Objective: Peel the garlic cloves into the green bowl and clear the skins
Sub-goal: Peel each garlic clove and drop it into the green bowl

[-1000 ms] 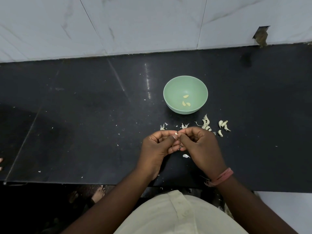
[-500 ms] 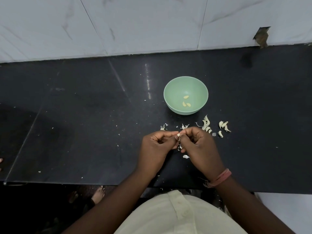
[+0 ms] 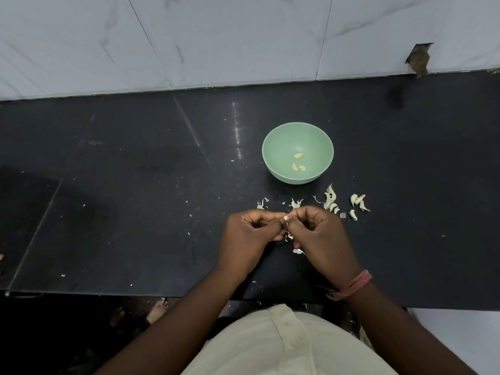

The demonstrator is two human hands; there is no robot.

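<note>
Over the near part of the black bench (image 3: 135, 185), the left hand (image 3: 247, 236) and the right hand (image 3: 318, 236) meet fingertip to fingertip, both with fingers curled, pinching one small garlic clove (image 3: 285, 218) between them; only a pale tip of it shows. A few scraps of skin (image 3: 290, 236) hang or lie just under the fingers, and a loose flake (image 3: 297, 251) lies on the bench by the right hand. The green bowl (image 3: 273, 147) stands upright on the bench beyond the hands, apart from them, with three peeled cloves (image 3: 298, 156) at its bottom. Between bowl and hands, and off to the right, lie scattered skins and cloves (image 3: 331, 200), too small to tell one from the other. A pink band (image 3: 357, 284) circles the right wrist. Behind the bench rises a white marbled wall (image 3: 243, 36).
</note>
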